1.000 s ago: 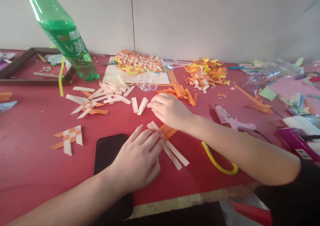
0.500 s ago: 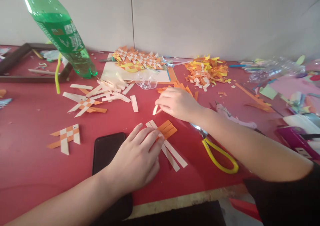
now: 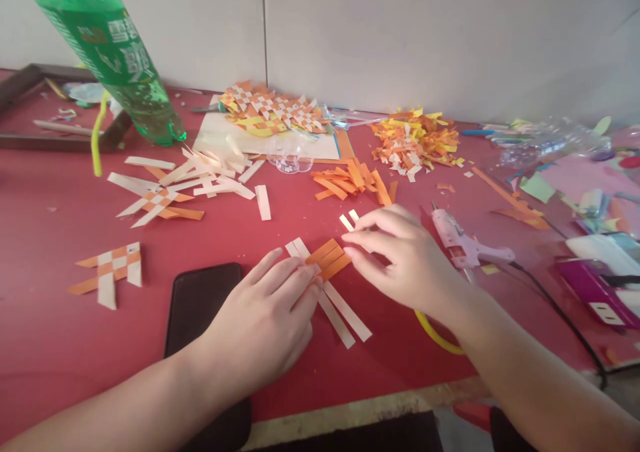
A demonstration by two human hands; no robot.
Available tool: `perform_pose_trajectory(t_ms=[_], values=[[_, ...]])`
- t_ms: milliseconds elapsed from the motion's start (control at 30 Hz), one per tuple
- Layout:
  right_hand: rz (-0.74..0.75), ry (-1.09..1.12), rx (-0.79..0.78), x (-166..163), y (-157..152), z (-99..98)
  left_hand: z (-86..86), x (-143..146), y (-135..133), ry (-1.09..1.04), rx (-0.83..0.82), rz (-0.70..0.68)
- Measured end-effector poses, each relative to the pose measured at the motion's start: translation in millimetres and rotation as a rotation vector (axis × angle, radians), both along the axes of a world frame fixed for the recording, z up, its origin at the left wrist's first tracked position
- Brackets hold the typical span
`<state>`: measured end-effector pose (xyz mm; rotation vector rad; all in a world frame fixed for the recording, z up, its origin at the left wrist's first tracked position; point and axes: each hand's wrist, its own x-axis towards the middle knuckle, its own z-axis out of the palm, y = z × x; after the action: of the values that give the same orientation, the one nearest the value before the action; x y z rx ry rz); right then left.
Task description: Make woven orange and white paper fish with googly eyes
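Observation:
My left hand (image 3: 270,315) lies flat on the red table (image 3: 60,345), fingers stretched out, pressing down a small weave of orange and white paper strips (image 3: 327,265). Two white strips (image 3: 345,313) stick out from under it toward the table's front edge. My right hand (image 3: 400,255) hovers just right of the weave, fingers pinched on a folded white strip (image 3: 349,220) whose ends poke out past my fingertips. A black phone (image 3: 200,305) lies under my left wrist.
A tilted green bottle (image 3: 107,52) stands at the back left. Loose white strips (image 3: 200,179), orange strips (image 3: 350,179), a finished woven piece (image 3: 113,269), a woven mat (image 3: 270,112), a scrap heap (image 3: 413,142), a glue gun (image 3: 463,242) and yellow-handled scissors (image 3: 440,335) lie around.
My right hand picked a white strip from the table behind the weave and brought it back toward the weave. My left hand stayed on the weave.

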<state>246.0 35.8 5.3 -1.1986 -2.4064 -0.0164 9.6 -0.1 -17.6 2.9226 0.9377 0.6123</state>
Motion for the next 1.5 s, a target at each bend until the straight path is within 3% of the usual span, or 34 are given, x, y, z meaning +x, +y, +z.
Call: perform_pose_trajectory(t_ms=[233, 1100, 1267, 1500], values=[[0.003, -0.021, -0.061, -1.7, -6.3, -19.2, 0.5, 1.2, 1.3, -0.003, 0.028, -0.013], [0.065, 0.149, -0.116, -13.5, -8.1, -20.3, 0.9, 2.5, 2.4, -0.04, -0.014, -0.03], [0.001, 0.199, -0.243, -13.9, -12.4, -21.6, 2.4, 3.4, 3.9, -0.029, -0.023, -0.023], [0.08, 0.223, -0.278, -16.2, -14.2, -20.0, 3.4, 3.5, 3.6, -0.024, -0.072, 0.018]])
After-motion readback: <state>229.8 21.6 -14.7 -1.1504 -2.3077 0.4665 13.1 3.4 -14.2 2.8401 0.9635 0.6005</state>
